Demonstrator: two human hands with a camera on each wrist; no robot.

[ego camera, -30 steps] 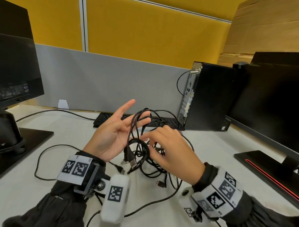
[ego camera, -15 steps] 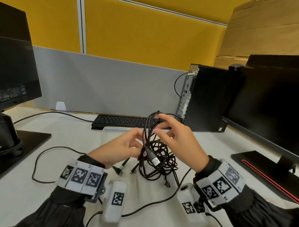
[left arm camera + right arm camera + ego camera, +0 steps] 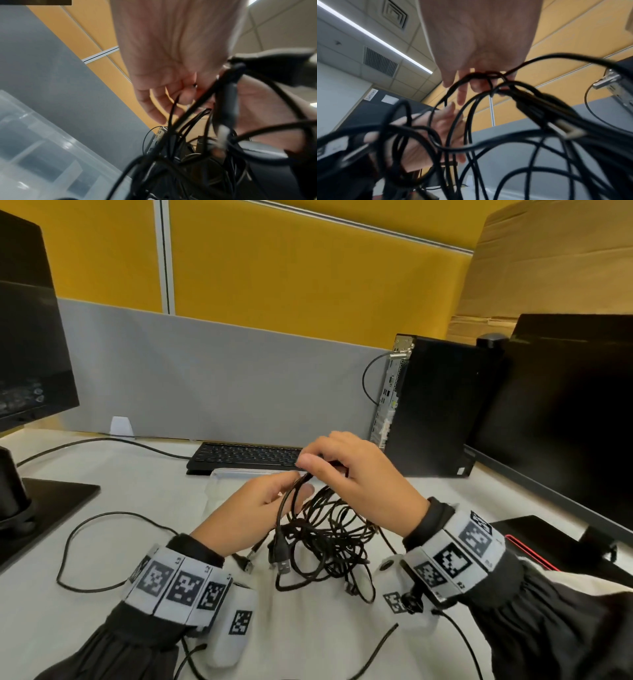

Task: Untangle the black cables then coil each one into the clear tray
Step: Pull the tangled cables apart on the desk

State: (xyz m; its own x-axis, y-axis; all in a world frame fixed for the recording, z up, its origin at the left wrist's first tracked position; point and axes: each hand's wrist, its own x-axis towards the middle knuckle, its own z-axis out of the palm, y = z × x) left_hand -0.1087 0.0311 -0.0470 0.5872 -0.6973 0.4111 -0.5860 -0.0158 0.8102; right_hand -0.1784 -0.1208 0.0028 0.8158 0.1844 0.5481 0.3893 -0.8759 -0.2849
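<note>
The right hand (image 3: 359, 484) held the top of the cable tangle (image 3: 325, 539), with thumb and fingers curled around several strands gathered into one bunch. In the right wrist view the strands crossed under the curled fingers (image 3: 481, 83), and a plug with a metal end (image 3: 563, 128) hung from the bunch. Compared with half a second earlier, this hand had risen and moved toward the keyboard (image 3: 246, 455), and its fingers had changed from a loose spread to a closed hold.

The left hand (image 3: 253, 515) was beside the tangle on its left, fingers bent toward the strands below the right hand. The left wrist view showed the fingers (image 3: 154, 102) partly curled, with a thin strand passing between them; whether they gripped it could not be told. Earlier this hand had pinched the bunch at mid-height.

The tangle hung from the right hand above the white desk (image 3: 102, 628). Its lower loops and a plug (image 3: 282, 563) were near the surface; contact could not be told. The hanging loops had drawn out longer than before.

The clear tray (image 3: 236, 474) lay on the desk behind the hands, just in front of the keyboard, and appeared at the lower left in the left wrist view (image 3: 34, 148). A computer tower (image 3: 435, 405) stood to the right of the keyboard.
</note>
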